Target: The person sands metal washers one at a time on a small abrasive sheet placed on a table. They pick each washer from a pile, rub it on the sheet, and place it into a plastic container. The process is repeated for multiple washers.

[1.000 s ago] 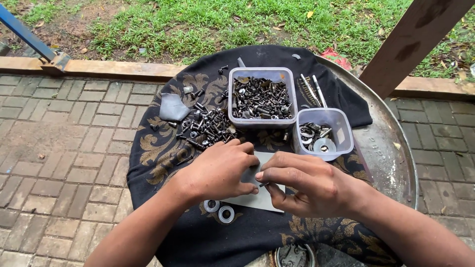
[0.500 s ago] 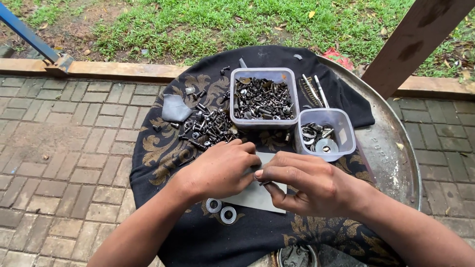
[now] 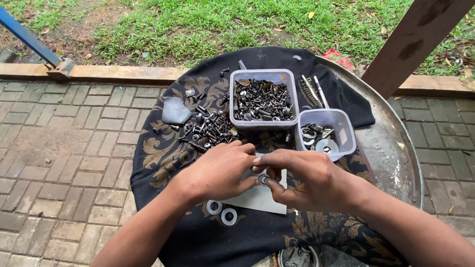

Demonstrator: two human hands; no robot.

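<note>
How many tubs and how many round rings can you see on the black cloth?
Clear plastic tubs: 2, the big tub full of bolts and the small tub holding washers.
Loose rings on the cloth: 2, one ring and another ring.
Ring between the fingertips: 1, held ring.
Total: 5

Outdoor yard worktable: brick paving (image 3: 64, 148), grass (image 3: 208, 24), loose bolts (image 3: 210, 129).

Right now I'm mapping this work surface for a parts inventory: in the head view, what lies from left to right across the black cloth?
Grey flat piece → loose pile of dark screws and bolts → large clear tub of screws → thin metal rods → small clear tub of washers.
</note>
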